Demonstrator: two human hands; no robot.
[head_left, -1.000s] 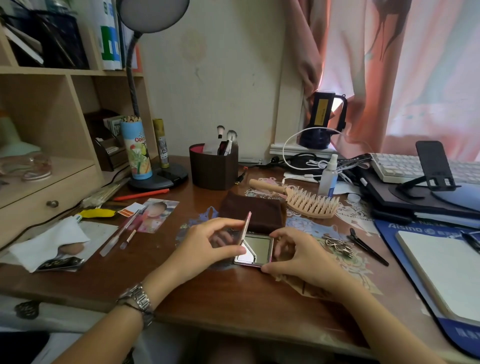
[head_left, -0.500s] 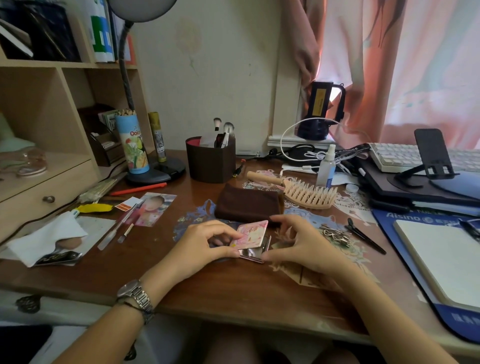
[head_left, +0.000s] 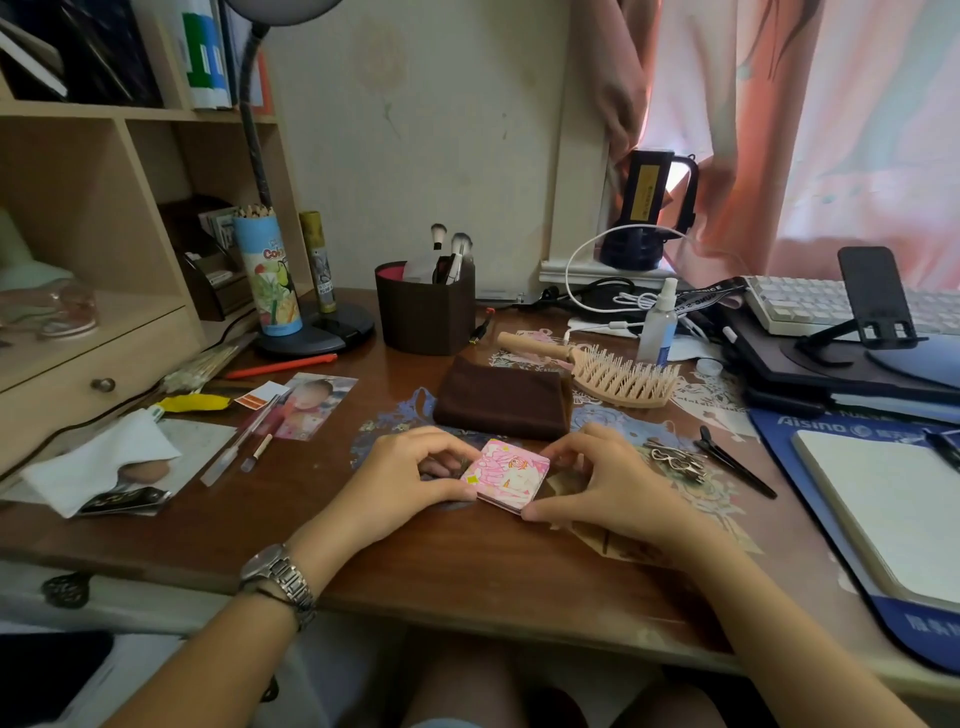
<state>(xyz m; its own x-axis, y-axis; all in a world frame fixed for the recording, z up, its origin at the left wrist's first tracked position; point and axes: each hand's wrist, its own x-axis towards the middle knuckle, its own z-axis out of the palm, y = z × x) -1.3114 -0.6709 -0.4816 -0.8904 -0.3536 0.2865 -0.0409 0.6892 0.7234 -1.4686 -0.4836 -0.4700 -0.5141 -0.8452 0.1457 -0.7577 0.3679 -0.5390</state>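
A small square pocket mirror (head_left: 506, 476) with a pink cartoon lid lies folded flat on the brown wooden desk (head_left: 426, 551), right in front of me. My left hand (head_left: 402, 480) pinches its left edge between thumb and curled fingers. My right hand (head_left: 605, 480) holds its right edge the same way, thumb at the near corner. A steel watch sits on my left wrist.
A brown cloth pouch (head_left: 503, 402) lies just behind the mirror, a wooden hairbrush (head_left: 608, 376) and a brown brush holder (head_left: 425, 309) farther back. Hair clips (head_left: 685, 460) lie to the right, a photo (head_left: 306, 405) and pens to the left, a notebook on a blue mat (head_left: 883, 499) far right.
The mirror's lid stood upright one second ago. It has swung down under my left hand and now lies flat on its base, while my right hand stayed on the right edge.
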